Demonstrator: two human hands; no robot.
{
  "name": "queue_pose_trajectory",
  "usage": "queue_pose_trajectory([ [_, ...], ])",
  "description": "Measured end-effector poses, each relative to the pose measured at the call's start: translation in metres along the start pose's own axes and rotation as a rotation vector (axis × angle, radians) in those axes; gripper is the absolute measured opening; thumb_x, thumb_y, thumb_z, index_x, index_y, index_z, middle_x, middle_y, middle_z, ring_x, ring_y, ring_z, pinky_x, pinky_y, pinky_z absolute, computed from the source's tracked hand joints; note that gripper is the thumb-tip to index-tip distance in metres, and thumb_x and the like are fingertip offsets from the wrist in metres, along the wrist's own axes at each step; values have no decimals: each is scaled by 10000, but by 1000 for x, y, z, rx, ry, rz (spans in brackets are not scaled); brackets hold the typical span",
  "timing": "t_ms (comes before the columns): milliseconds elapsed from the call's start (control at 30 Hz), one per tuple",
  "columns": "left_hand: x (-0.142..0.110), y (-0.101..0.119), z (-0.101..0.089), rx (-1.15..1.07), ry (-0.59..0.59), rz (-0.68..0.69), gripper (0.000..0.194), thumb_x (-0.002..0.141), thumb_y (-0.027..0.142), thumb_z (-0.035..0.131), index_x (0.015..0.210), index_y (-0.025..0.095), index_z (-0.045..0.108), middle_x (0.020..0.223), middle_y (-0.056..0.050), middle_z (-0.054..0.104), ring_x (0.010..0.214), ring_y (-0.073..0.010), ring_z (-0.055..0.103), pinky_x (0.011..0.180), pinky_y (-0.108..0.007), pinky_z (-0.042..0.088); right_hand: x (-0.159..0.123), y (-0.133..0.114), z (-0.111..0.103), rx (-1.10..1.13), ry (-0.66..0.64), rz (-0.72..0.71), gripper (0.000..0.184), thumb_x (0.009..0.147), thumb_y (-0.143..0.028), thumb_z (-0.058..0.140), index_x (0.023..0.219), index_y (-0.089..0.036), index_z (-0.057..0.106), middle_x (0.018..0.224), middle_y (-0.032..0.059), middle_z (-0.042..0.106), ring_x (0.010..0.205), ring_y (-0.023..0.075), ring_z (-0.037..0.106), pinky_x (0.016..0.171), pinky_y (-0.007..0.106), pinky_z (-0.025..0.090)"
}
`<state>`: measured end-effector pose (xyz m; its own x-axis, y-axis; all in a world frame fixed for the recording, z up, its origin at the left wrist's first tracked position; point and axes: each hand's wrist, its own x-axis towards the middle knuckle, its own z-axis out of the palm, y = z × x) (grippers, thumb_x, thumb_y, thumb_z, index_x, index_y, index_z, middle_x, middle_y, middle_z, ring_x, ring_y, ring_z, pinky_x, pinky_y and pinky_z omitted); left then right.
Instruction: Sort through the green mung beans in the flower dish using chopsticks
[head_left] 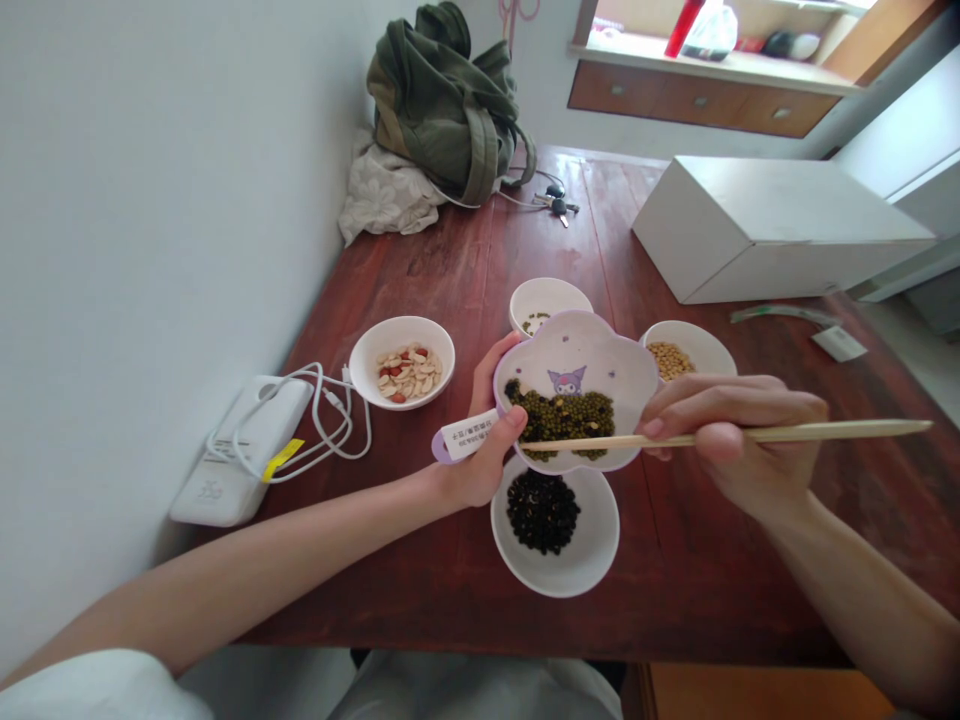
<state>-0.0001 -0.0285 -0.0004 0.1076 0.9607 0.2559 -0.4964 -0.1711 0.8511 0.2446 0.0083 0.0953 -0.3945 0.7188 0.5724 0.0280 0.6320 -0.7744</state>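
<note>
My left hand (491, 440) grips the handle side of a purple-rimmed, flower-shaped bowl (600, 350), its thumb over the rim by a white printed label (469, 432). The bowl is tilted towards me. Green mung beans (577, 412) lie in its lower part with a few dark and pale bits among them. My right hand (735, 425) holds wooden chopsticks (817, 431) close together, almost level. Their tips reach across the beans, and its fingers are at the bowl's right rim. Below the raised bowl, a white bowl (600, 540) of black beans (544, 512) is partly covered.
White bowls hold peanuts (409, 373), yellow soybeans (670, 360) and a few green beans (535, 322). A power bank (240, 450) with a white cable lies left by the wall. Farther back are a green bag (442, 105), keys (557, 205) and a white box (780, 230).
</note>
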Motion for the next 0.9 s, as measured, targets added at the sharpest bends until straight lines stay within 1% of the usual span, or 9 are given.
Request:
queue_pose_trajectory([
  [67, -1, -3, -3, 18, 15, 0, 785, 1085, 535, 681, 1775, 332, 365, 1777, -121, 544, 1698, -379, 446, 1424, -581, 347, 2, -5, -2, -39, -105, -71, 347, 1017, -460, 813, 827, -172, 857, 718, 68, 800, 561, 180, 746, 478, 289, 552],
  [133, -1, -5, -3, 23, 20, -3, 806, 1071, 548, 701, 1773, 332, 369, 1770, -125, 552, 1694, -390, 451, 1423, -595, 348, 5, -10, -10, -76, -132, -100, 335, 1027, -415, 806, 802, -168, 831, 696, 64, 785, 577, 193, 762, 501, 299, 571],
  [300, 2, 1, 4, -14, 27, 5, 833, 1066, 565, 699, 1780, 335, 338, 1792, -127, 523, 1695, -407, 443, 1403, -602, 375, 8, -9, -28, -142, 15, -84, 379, 1018, -434, 809, 725, -194, 801, 641, 61, 759, 566, 222, 743, 486, 344, 558],
  [400, 4, 7, 9, 9, 33, -6, 802, 1067, 605, 671, 1761, 319, 387, 1718, -121, 611, 1658, -421, 496, 1379, -592, 414, 8, -2, -24, -136, 71, -114, 426, 1005, -528, 806, 739, -195, 825, 673, 79, 780, 601, 234, 752, 517, 371, 544],
  [467, 4, 7, 9, 13, 24, -15, 753, 1078, 605, 643, 1738, 306, 436, 1647, -124, 679, 1623, -409, 545, 1373, -592, 424, 8, 6, -16, -150, 55, -154, 416, 1014, -556, 786, 806, -203, 857, 744, 88, 815, 673, 246, 777, 614, 400, 586],
  [567, 2, 4, 5, 11, 27, -8, 707, 1092, 598, 608, 1716, 293, 477, 1587, -132, 727, 1599, -383, 579, 1374, -594, 421, 11, 17, -2, -202, 38, -295, 385, 1040, -577, 744, 915, -248, 900, 779, 70, 840, 779, 267, 812, 755, 441, 635],
  [667, 1, -1, 2, 40, 56, -3, 717, 1075, 627, 610, 1700, 292, 507, 1578, -129, 734, 1607, -380, 570, 1373, -586, 421, 15, 21, 5, -279, 2, -393, 375, 1046, -605, 724, 938, -300, 913, 785, 40, 854, 853, 268, 836, 823, 444, 643],
  [800, 1, -3, 2, 45, 88, 1, 724, 1063, 622, 612, 1701, 297, 506, 1590, -126, 726, 1619, -383, 557, 1374, -587, 415, 15, 19, 0, -250, -84, -398, 450, 1071, -635, 668, 853, -307, 888, 714, 15, 823, 799, 254, 828, 853, 454, 651],
  [900, 1, -4, 2, 36, 67, 13, 720, 1075, 612, 592, 1712, 295, 486, 1601, -132, 718, 1614, -380, 564, 1376, -590, 409, 12, 20, -9, -207, -7, -359, 494, 1089, -642, 625, 828, -313, 885, 690, 28, 802, 782, 273, 808, 867, 495, 660],
])
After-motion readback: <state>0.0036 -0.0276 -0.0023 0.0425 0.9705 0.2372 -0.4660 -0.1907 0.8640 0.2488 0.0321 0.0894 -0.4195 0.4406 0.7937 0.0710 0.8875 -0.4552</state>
